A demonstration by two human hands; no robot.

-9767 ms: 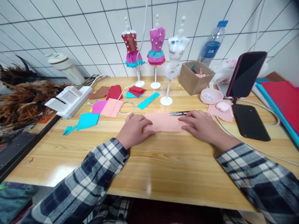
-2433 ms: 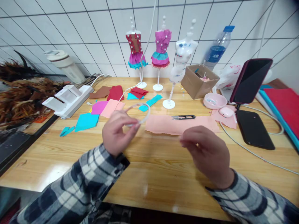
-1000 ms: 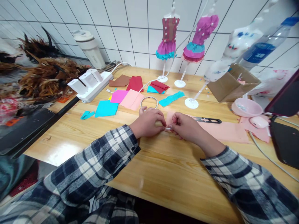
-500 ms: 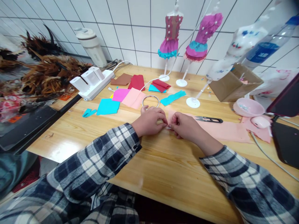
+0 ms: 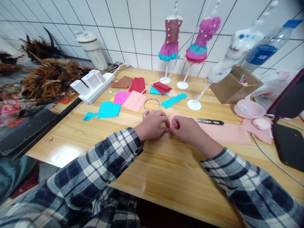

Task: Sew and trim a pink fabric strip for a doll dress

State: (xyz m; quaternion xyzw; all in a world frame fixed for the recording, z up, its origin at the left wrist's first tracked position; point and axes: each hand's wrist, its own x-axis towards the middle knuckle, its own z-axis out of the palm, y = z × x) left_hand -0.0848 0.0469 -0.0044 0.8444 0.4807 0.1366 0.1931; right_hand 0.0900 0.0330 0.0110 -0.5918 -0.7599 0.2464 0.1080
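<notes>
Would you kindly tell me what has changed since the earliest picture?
The right hand has moved left, away from the black snips, to meet the left hand at the left end of the pink strip. The snips and strip stayed put.

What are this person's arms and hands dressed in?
Both arms wear long plaid sleeves in navy, grey and white, with cuffs at the wrists. The left hand and right hand are bare: no gloves show.
</notes>
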